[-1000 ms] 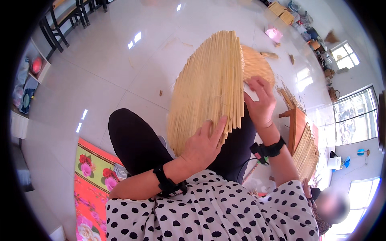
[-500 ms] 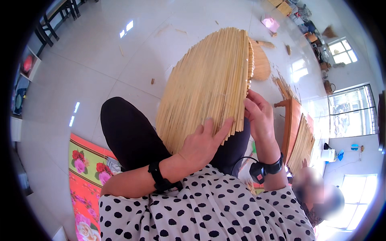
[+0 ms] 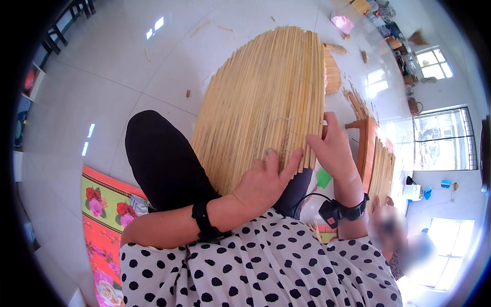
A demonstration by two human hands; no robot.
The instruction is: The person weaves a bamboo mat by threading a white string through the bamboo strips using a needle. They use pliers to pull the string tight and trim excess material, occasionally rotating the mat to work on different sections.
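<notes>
A large oval panel of pale straw-coloured sticks [image 3: 248,107] stands over my dark-clad legs, with some thin cord across its right part. My left hand [image 3: 258,187] rests on the panel's lower part, fingers apart and lying on the sticks near the stepped lower right edge. My right hand [image 3: 330,148] is closed on the panel's right edge, thumb on the front face and fingers curled round the side; some fingertips are hidden. Behind the panel, part of a second, rounded stick piece [image 3: 332,69] shows on the floor.
Right: a wooden piece of furniture [image 3: 366,148], stick bundles [image 3: 381,174], two blurred people [image 3: 396,240], a small green object [image 3: 323,178]. Left: a flowered mat [image 3: 102,230], dark stools [image 3: 56,36]. Boxes and bags [image 3: 394,41] line the far right wall, with scattered sticks nearer.
My right hand moved from off the panel's edge onto it and now grips it, thumb in front. The panel tilted and shifted slightly, covering more of the rounded piece behind. My left hand edged right.
</notes>
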